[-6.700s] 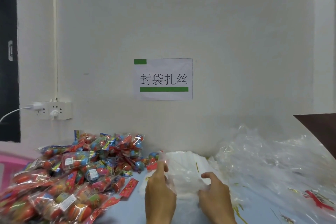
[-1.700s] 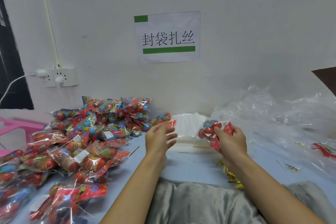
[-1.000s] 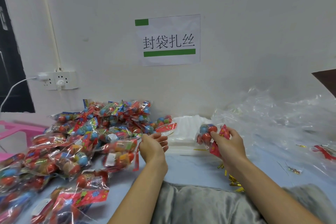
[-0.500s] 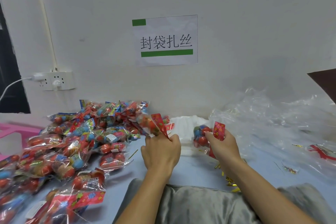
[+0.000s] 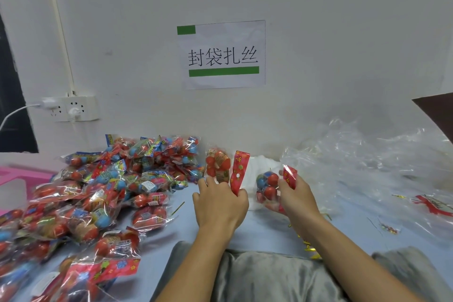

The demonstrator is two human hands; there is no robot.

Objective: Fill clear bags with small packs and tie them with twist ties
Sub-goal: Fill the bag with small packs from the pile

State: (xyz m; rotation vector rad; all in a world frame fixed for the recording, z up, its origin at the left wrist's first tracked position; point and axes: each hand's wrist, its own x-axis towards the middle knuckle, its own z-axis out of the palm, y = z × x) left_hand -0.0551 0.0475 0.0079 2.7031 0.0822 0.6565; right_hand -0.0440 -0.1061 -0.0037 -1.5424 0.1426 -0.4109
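Observation:
My left hand [image 5: 219, 201] grips a small pack [image 5: 220, 165] of red balls with a red header card, held upright above the table. My right hand [image 5: 297, 197] holds a second small pack [image 5: 266, 187] of red and blue balls, just to the right of the first. A big pile of the same packs [image 5: 103, 189] covers the table's left side. Crumpled clear bags [image 5: 367, 162] lie heaped at the right. Behind my hands sits a flat white stack of bags [image 5: 259, 162]. Gold twist ties [image 5: 308, 249] lie scattered under my right forearm.
The light blue table [image 5: 264, 230] ends at a white wall with a paper sign [image 5: 221, 54] and a power strip [image 5: 73, 108]. A pink object [image 5: 14, 174] is at the far left. A grey cloth [image 5: 277, 277] lies over the table's near edge.
My left hand reached into the pile, took a pack and lifted it to the middle beside the right hand's pack. The right hand has kept its pack throughout.

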